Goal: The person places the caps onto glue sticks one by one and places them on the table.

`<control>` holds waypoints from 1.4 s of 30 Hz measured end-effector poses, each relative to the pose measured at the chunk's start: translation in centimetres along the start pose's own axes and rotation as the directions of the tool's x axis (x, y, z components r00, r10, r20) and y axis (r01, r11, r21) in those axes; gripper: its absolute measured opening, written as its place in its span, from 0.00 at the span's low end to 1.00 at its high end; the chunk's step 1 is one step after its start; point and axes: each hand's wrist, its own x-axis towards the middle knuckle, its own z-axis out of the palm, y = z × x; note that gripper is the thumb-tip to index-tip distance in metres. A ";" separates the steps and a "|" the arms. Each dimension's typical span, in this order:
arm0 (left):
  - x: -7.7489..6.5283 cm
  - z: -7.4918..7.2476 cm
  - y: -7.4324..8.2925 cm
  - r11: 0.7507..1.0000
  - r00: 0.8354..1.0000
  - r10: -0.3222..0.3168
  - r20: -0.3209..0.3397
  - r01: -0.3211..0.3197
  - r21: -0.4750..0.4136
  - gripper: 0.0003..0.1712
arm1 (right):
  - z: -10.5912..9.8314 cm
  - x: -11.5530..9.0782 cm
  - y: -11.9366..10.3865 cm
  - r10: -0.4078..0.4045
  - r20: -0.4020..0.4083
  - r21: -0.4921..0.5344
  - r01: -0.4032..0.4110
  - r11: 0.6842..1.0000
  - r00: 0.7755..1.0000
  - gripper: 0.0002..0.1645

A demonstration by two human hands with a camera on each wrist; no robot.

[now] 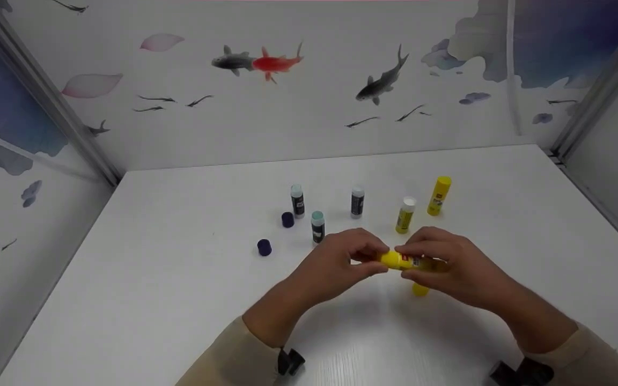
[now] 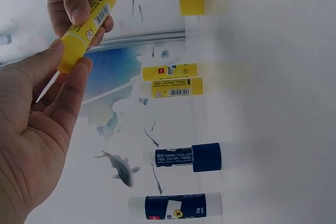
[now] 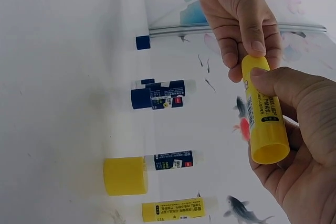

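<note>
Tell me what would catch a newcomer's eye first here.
Most likely the bright yellow glue stick, which the left hand and the right hand hold between them above the white table. Next, perhaps, the red fish printed on the back wall, and the two loose dark blue caps left of the standing blue glue sticks.

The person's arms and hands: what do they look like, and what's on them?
The left sleeve and right sleeve look plain beige and stop before the wrists. A small, blocky black gadget shows by the left cuff, and another black gadget by the right. The left grip and right grip are bare hands: no gloves, and I see no rings.
</note>
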 end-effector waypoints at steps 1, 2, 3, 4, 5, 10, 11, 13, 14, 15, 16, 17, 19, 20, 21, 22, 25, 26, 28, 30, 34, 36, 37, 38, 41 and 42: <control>0.0 0.0 0.0 1.000 1.000 0.001 0.000 -0.001 -0.001 0.13 | 0.0 0.0 0.0 0.001 0.000 -0.002 -0.001 1.000 1.000 0.22; 0.0 0.0 0.0 1.000 1.000 0.000 0.001 0.000 -0.002 0.13 | 0.0 0.0 0.0 0.001 -0.001 -0.004 -0.001 1.000 1.000 0.22; 0.0 0.0 0.0 1.000 1.000 -0.002 0.001 0.002 -0.004 0.13 | 0.0 0.0 0.0 0.000 -0.001 -0.005 0.000 1.000 1.000 0.22; 0.0 0.0 0.0 1.000 1.000 -0.002 0.001 0.002 -0.005 0.13 | 0.0 0.0 -0.1 0.001 -0.001 -0.007 -0.001 1.000 1.000 0.23; 0.0 0.0 0.0 1.000 1.000 -0.003 0.000 0.003 -0.006 0.13 | 0.0 0.0 -0.1 0.002 0.000 -0.011 -0.002 1.000 1.000 0.23; 0.0 0.2 0.0 1.000 1.000 -0.005 -0.010 0.005 -0.006 0.13 | 0.0 0.1 -0.2 0.010 0.004 -0.028 -0.009 1.000 1.000 0.22; 0.0 0.2 0.0 1.000 1.000 -0.004 -0.012 0.004 -0.008 0.13 | 0.0 0.1 -0.2 0.008 0.004 -0.031 -0.008 0.999 1.000 0.22; -0.1 0.3 0.0 1.000 1.000 -0.007 -0.016 0.007 -0.016 0.13 | 0.0 0.1 -0.2 0.000 0.003 -0.039 0.000 0.999 1.000 0.21; -0.1 0.3 0.0 1.000 1.000 -0.008 -0.017 0.008 -0.020 0.13 | 0.1 0.1 -0.2 -0.005 0.002 -0.043 0.005 0.999 1.000 0.21; -0.1 0.4 0.0 1.000 1.000 -0.010 -0.018 0.010 -0.023 0.13 | 0.1 0.1 -0.1 -0.009 0.002 -0.045 0.009 0.999 1.000 0.21; -0.1 0.4 -0.1 1.000 1.000 -0.012 -0.019 0.011 -0.026 0.13 | 0.1 0.1 -0.1 -0.012 0.001 -0.046 0.012 0.999 1.000 0.22; -0.1 0.5 -0.1 1.000 1.000 -0.012 -0.019 0.012 -0.028 0.13 | 0.2 0.0 0.0 -0.016 0.000 -0.047 0.016 0.999 1.000 0.22; -0.1 0.5 -0.2 1.000 1.000 -0.012 -0.022 0.011 -0.024 0.13 | 0.2 0.0 0.0 -0.021 -0.001 -0.047 0.020 0.999 1.000 0.22; 0.0 0.5 -0.2 1.000 1.000 -0.008 -0.023 0.008 -0.020 0.13 | 0.2 0.0 0.1 -0.023 -0.003 -0.047 0.022 0.999 1.000 0.22; -0.1 0.5 -0.3 1.000 1.000 -0.005 -0.023 0.004 -0.020 0.13 | 0.3 0.0 0.1 -0.027 -0.004 -0.044 0.027 0.999 1.000 0.22; -0.1 0.6 -0.3 1.000 1.000 0.005 -0.025 -0.006 -0.020 0.13 | 0.3 0.0 0.1 -0.033 -0.007 -0.042 0.032 0.999 0.999 0.22; -0.1 0.5 -0.4 0.999 0.999 0.035 -0.030 -0.035 -0.016 0.13 | 0.4 0.0 0.1 -0.048 -0.021 -0.031 0.048 0.998 0.999 0.23; -0.1 0.5 -0.4 0.999 0.999 0.044 -0.032 -0.045 -0.013 0.13 | 0.5 0.0 0.1 -0.051 -0.025 -0.029 0.051 0.998 0.998 0.24; -0.1 0.5 -0.5 0.998 0.998 0.058 -0.035 -0.058 -0.014 0.13 | 0.5 0.0 0.1 -0.052 -0.033 -0.027 0.051 0.998 0.998 0.24; -0.1 0.6 -0.5 0.998 0.998 0.054 -0.038 -0.055 -0.017 0.13 | 0.6 0.0 0.1 -0.044 -0.035 -0.031 0.043 0.999 0.998 0.24; -0.1 0.6 -0.4 0.998 0.998 0.044 -0.042 -0.046 -0.033 0.13 | 0.6 0.0 0.0 -0.031 -0.039 -0.039 0.029 0.999 0.999 0.24; -0.1 0.7 -0.4 0.999 0.998 0.041 -0.040 -0.042 -0.028 0.14 | 0.5 0.0 -0.1 -0.028 -0.038 -0.042 0.027 0.999 0.999 0.23; -0.1 0.7 -0.4 0.999 0.998 0.039 -0.038 -0.040 -0.022 0.14 | 0.5 0.0 -0.1 -0.026 -0.036 -0.043 0.025 0.999 0.999 0.23; 0.0 0.7 -0.3 0.999 0.999 0.038 -0.035 -0.039 -0.020 0.14 | 0.5 0.0 -0.1 -0.025 -0.032 -0.044 0.023 0.999 0.999 0.23; 0.0 0.8 -0.3 0.999 0.999 0.035 -0.029 -0.036 -0.011 0.14 | 0.4 0.1 -0.1 -0.019 -0.013 -0.055 0.018 0.998 1.000 0.21; 0.0 0.8 -0.3 0.999 0.999 0.035 -0.028 -0.035 -0.009 0.14 | 0.4 0.1 -0.1 -0.016 -0.007 -0.057 0.016 0.998 1.000 0.21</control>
